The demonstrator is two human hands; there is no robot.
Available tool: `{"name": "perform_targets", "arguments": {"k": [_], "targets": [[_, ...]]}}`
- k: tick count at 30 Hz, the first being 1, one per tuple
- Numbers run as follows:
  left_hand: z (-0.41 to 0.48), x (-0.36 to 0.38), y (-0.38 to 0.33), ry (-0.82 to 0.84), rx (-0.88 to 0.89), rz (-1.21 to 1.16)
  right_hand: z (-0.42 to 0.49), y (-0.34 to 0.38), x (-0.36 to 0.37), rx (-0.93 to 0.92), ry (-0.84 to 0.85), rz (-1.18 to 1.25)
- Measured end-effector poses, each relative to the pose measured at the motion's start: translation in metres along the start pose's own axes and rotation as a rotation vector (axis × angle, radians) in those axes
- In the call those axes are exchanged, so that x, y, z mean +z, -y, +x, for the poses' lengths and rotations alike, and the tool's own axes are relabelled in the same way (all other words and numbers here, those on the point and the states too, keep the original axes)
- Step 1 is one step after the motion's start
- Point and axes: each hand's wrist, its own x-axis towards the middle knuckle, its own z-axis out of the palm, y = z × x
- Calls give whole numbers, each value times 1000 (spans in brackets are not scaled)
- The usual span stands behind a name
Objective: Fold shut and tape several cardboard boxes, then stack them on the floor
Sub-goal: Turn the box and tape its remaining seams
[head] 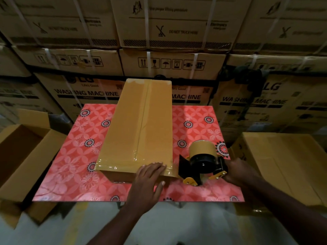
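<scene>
Cardboard box (141, 124), seam taped, lies lengthwise on the floral worktop (70, 165); left hand (148, 175) presses flat on the box's near end, grip wide; right hand (238, 170), grip wrapped round the tape dispenser (203, 161), sits just right of the box's near corner

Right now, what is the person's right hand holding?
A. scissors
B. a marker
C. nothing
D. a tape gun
D: the right hand grips the handle of the tape gun beside the box, while the left hand lies flat on the box.
</scene>
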Motion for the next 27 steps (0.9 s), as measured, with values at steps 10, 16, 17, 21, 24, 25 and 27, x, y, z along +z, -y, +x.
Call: {"name": "perform_targets", "arguments": {"k": [10, 16, 17, 21, 24, 25, 27], "targets": [[0, 3, -3, -34, -76, -59, 26, 24, 59, 108, 129, 0], [0, 2, -2, -17, -55, -54, 11, 13, 93, 299, 230, 82], [1, 2, -3, -14, -54, -52, 7, 14, 101, 402, 227, 215], [1, 0, -3, -4, -60, -47, -2, 29, 136, 896, 30, 880], [0, -2, -4, 17, -69, -39, 3, 48, 155, 1050, -15, 1447], [0, -2, -5, 24, -73, -36, 7, 54, 156, 1081, -8, 1581], [0, -4, -5, 33, -76, -29, 13, 68, 155, 1118, 106, 1659]]}}
